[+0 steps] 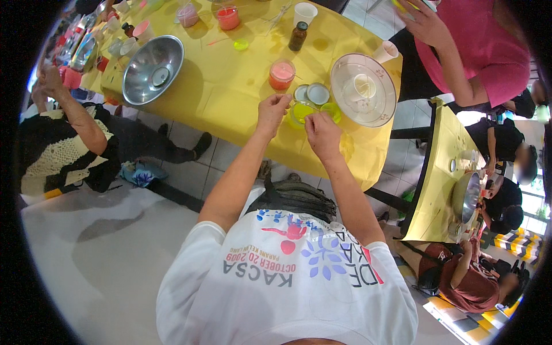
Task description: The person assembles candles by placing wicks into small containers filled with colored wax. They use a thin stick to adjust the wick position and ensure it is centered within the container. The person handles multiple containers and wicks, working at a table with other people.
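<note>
Both my hands are raised over the near edge of a yellow-covered table (230,98). My left hand (272,110) has its fingers pinched together above a small clear cup of yellow-green liquid (301,112). My right hand (322,132) sits just right of that cup, fingers curled and pinched close to the left hand; what they pinch is too small to tell. Two small round tins (311,93) lie just behind the cup, and a green disc (332,111) lies to its right. A glass with pink-orange contents (282,75) stands behind my left hand.
A white plate holding a cup (363,89) lies to the right, a large steel bowl (153,69) to the left, a brown bottle (297,36) and paper cups farther back. A person in pink (477,52) leans in at the right; a seated person (63,144) is at the left. A second yellow table (443,184) stands on the right.
</note>
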The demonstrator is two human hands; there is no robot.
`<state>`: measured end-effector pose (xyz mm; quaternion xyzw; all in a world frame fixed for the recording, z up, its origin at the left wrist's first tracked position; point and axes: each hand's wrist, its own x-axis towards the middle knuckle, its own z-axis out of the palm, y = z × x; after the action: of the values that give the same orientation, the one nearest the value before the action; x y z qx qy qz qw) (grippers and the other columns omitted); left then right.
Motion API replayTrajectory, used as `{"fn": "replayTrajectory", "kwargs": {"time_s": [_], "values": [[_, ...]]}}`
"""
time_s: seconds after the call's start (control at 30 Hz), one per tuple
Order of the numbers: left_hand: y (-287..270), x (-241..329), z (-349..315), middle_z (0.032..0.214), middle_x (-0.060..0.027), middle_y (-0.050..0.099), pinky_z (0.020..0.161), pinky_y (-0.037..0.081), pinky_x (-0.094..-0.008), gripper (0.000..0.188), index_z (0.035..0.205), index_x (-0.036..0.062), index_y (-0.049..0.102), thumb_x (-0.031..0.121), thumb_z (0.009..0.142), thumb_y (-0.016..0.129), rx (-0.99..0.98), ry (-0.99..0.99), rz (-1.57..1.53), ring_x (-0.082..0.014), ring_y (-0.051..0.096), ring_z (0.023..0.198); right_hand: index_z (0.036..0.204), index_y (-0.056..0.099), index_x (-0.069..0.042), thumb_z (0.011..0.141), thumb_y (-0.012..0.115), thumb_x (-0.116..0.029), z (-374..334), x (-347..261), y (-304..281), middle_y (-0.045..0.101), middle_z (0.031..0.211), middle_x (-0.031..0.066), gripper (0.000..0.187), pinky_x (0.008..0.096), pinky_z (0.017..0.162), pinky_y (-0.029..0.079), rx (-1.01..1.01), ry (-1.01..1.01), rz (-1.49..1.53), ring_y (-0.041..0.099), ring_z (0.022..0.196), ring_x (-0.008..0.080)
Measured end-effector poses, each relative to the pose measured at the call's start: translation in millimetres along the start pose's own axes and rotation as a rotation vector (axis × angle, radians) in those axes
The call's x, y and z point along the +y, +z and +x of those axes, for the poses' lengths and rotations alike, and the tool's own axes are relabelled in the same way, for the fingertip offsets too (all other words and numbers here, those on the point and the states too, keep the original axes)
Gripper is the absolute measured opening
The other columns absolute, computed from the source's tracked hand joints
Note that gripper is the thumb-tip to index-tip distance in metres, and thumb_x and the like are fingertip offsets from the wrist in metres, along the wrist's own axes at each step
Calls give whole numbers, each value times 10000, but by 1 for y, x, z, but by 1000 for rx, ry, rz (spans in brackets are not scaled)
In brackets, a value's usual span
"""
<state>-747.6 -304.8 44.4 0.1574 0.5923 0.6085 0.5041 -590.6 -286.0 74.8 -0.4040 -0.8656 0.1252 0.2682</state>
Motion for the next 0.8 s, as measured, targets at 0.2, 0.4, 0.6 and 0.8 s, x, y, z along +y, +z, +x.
{"fn": "replayTrajectory", "kwargs": {"time_s": [0.2, 0.4, 0.6, 0.8], "values": [[0, -3, 0, 720, -2, 584, 556, 409, -198, 207, 862, 40, 650, 237, 816, 694, 17, -1, -18, -68, 496, 602, 753, 572, -79, 809, 601, -150, 3, 7, -12, 563, 719, 116, 95, 408, 576, 469, -5, -47, -7, 575, 664, 308], [1, -5, 2, 704, 4, 577, 546, 409, -198, 203, 841, 47, 650, 241, 808, 699, 14, 12, -24, -68, 484, 574, 753, 569, -80, 799, 615, -144, 11, 11, -1, 553, 709, 120, 92, 413, 570, 464, 70, 27, -34, 573, 658, 310], [1, 0, -1, 718, 5, 577, 546, 406, -196, 204, 847, 50, 649, 244, 807, 699, 20, 1, -11, -68, 481, 577, 769, 565, -66, 807, 612, -158, 1, -6, -4, 556, 725, 126, 111, 425, 564, 463, -39, 16, 82, 576, 659, 322], [-2, -5, 1, 734, 6, 577, 549, 401, -196, 228, 879, 46, 647, 254, 804, 704, -11, -6, -34, -67, 479, 586, 782, 567, -57, 823, 597, -200, 10, 3, -16, 568, 764, 128, 152, 420, 594, 478, -152, 59, -79, 587, 697, 325]]}}
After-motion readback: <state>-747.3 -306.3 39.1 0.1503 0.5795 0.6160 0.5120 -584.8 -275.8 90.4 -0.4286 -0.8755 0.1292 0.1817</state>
